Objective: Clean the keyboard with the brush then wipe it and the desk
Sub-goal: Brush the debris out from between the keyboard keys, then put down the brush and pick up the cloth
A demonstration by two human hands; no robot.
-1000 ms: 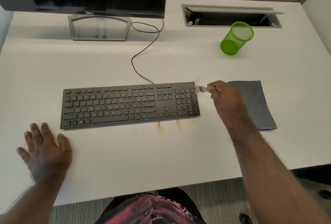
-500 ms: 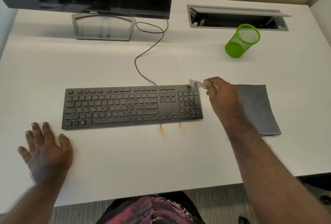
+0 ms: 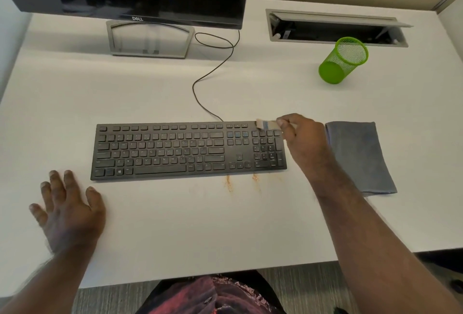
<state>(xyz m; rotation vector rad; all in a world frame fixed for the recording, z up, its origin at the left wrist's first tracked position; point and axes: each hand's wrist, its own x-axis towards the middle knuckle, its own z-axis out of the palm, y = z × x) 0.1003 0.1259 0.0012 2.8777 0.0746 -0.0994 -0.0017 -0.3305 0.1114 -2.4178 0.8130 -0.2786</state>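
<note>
Two hands: right [image 3: 302, 138] apparently pinching one brush [image 3: 265, 124], one keyboard [image 3: 188, 150].

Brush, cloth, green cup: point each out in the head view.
brush [image 3: 266, 124], head view, on its pale bristle end over the keypad corner
cloth [image 3: 358, 155], head view, middle of the folded grey fabric
green cup [image 3: 344, 60], head view, on its mesh side wall

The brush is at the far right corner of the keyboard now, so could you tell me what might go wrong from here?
1. The left hand lies flat on the desk, not on the keyboard, so brushing may slide it.
2. Dust swept right by the brush in the right hand could land on the grey cloth.
3. Orange stains near the front edge could get smeared.
</note>
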